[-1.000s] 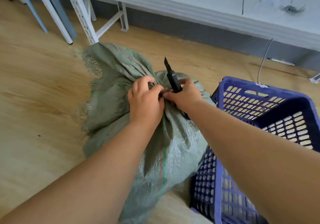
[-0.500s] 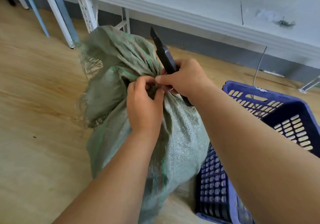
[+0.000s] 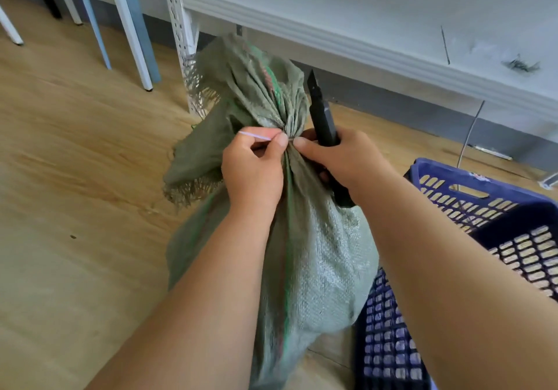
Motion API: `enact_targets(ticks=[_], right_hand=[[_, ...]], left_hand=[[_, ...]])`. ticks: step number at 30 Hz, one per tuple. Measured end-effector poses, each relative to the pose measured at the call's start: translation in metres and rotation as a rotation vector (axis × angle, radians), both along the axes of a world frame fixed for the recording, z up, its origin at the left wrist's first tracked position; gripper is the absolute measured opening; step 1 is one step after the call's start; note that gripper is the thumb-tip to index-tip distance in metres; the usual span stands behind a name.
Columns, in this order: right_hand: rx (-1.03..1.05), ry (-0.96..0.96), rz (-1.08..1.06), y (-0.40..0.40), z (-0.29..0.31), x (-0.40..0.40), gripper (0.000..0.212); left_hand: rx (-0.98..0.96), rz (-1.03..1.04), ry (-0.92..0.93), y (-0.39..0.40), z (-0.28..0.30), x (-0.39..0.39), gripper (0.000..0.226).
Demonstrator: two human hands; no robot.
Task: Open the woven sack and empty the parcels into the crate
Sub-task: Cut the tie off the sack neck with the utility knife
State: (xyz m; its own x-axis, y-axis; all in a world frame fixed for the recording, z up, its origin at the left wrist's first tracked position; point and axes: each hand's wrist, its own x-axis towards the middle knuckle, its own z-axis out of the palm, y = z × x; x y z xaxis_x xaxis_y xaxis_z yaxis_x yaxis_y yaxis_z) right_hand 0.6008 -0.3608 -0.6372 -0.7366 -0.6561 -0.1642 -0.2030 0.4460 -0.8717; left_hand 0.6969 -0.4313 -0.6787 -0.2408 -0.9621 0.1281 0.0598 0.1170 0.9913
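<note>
A green woven sack (image 3: 317,256) stands upright on the wooden floor (image 3: 75,208), its gathered neck still cinched, leaning against the near corner of a blue lattice crate (image 3: 513,226) to its right. The left hand (image 3: 252,172) pinches a thin white tie (image 3: 255,135) between thumb and forefinger at the neck. The right hand (image 3: 341,157) curls round the handle of a black utility knife (image 3: 321,111), blade pointing up beside the neck, its thumb tip touching the cinched fabric. Behind stands a white shelf (image 3: 362,21). No parcels are visible.
</note>
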Motion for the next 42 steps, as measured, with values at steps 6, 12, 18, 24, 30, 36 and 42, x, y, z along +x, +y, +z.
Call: enact_targets(ticks=[6,12,18,24,30,36,42], right_hand=[[-0.023,-0.088,-0.121,0.002,-0.01,-0.001,0.014],[-0.159,-0.229,-0.195,0.005,-0.023,-0.01,0.02],[-0.248,-0.266,-0.111,0.018,-0.033,-0.005,0.006],[-0.156,0.044,-0.059,0.039,-0.023,0.013,0.03],[-0.118,-0.281,0.073,0.044,-0.026,0.03,0.034],[-0.04,-0.16,-0.045,0.044,-0.035,0.021,0.029],[0.113,0.04,0.012,0.015,-0.044,0.007,0.021]], left_hand=[[-0.246,-0.17,-0.257,0.004,-0.007,0.004,0.03],[-0.365,-0.232,-0.433,0.005,-0.003,0.005,0.027],[-0.359,-0.124,-0.553,0.011,-0.009,0.003,0.028],[-0.391,-0.079,-0.629,0.008,-0.018,0.005,0.021],[-0.316,-0.199,-0.748,0.007,-0.01,0.007,0.009],[-0.268,-0.323,-0.811,0.01,-0.016,0.007,0.007],[-0.278,-0.298,-0.798,0.016,-0.018,0.004,0.005]])
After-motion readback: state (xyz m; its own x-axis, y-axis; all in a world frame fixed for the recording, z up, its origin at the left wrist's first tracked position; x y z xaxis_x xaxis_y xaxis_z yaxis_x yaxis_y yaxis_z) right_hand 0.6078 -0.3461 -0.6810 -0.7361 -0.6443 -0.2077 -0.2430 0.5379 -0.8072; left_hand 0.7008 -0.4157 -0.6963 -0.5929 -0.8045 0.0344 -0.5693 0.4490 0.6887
